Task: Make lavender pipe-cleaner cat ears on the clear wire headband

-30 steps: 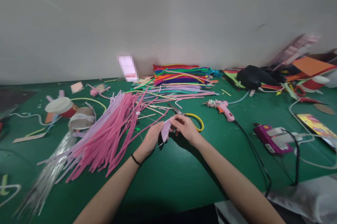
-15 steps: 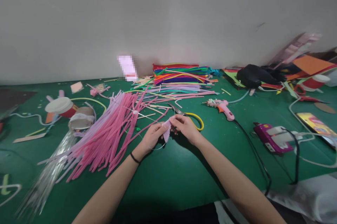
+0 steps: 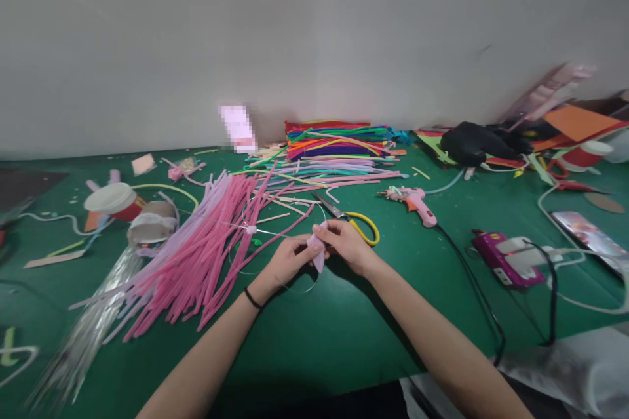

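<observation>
Between my two hands is a small light-purple fuzzy piece (image 3: 319, 260), bent to a narrow tip that points down. My left hand (image 3: 289, 260) pinches it from the left, while the fingers of my right hand (image 3: 345, 243) close on its upper right side. A thin wire ring (image 3: 308, 289) loops around and behind the hands. On its left side sits a small pale pink knot (image 3: 251, 230). Pink pipe cleaners (image 3: 211, 255) lie in a loose heap left of my hands. Scissors with yellow handles (image 3: 364, 229) rest just beyond my right hand.
A pink glue gun (image 3: 417, 204) lies to the right, its black cord running toward a purple power strip (image 3: 511, 260). Coloured pipe cleaner bundles (image 3: 339, 140) lie against the grey partition (image 3: 314, 45). At left are a lidded cup (image 3: 114, 199) and clear strips (image 3: 93, 320). A phone (image 3: 592, 239) lies far right.
The purple piece has shifted slightly right and turned in my fingers, its tip lower. The wire ring has swung a little. Both hands keep their pinch, and the phone's screen picture differs.
</observation>
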A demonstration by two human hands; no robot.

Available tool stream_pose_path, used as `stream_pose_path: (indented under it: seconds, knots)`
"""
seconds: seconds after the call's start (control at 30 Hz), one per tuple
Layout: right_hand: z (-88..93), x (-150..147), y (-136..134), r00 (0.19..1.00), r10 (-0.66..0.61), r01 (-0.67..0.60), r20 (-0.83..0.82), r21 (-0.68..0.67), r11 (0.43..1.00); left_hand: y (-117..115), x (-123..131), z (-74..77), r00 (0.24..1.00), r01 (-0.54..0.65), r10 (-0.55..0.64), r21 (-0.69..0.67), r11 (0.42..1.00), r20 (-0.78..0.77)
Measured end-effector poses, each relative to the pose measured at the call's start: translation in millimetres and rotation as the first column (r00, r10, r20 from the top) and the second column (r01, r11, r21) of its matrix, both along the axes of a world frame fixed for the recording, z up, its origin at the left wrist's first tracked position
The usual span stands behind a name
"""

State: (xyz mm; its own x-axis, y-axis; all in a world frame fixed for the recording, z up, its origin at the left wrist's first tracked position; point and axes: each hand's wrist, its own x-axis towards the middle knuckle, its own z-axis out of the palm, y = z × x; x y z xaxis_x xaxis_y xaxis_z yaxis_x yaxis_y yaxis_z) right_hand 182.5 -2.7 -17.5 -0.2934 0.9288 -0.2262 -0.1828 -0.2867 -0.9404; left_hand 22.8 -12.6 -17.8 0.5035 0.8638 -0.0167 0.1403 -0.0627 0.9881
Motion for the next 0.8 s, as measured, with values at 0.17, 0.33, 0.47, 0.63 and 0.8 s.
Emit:
stream_pose_path:
  seconds: [0.17, 0.33, 0.47, 0.63, 0.8]
  knots:
    - [-0.3, -2.2, -1.0, 0.999, -0.016, 0.016, 0.043, 0.004, 1.0, 0.6, -0.3, -1.8, 1.0, 0.011, -0.011, -0.007, 1.0, 0.004]
    - [-4.9, -3.9, -0.6, 0.997, -0.035, 0.031, 0.067, 0.046, 0.998, 0.0, 0.8, -0.6, 1.0, 0.003, -0.002, -0.028, 1.0, 0.018]
    - [-1.6, -2.5, -0.2, 1.0, -0.01, 0.009, 0.017, 0.045, 0.999, -0.5, 3.7, -0.1, 0.998, -0.069, 0.069, -0.014, 0.998, 0.014]
    - [2.7, -0.8, -0.4, 0.998, 0.049, -0.046, -0.029, 0.087, 0.995, 1.0, 4.5, -1.6, 0.995, -0.097, 0.097, 0.0, 0.995, 0.036]
    - [-2.8, -3.5, -1.1, 0.998, 0.048, -0.046, -0.03, 0.055, 0.997, 3.1, 1.5, -3.3, 0.998, -0.052, 0.053, -0.04, 0.998, 0.031]
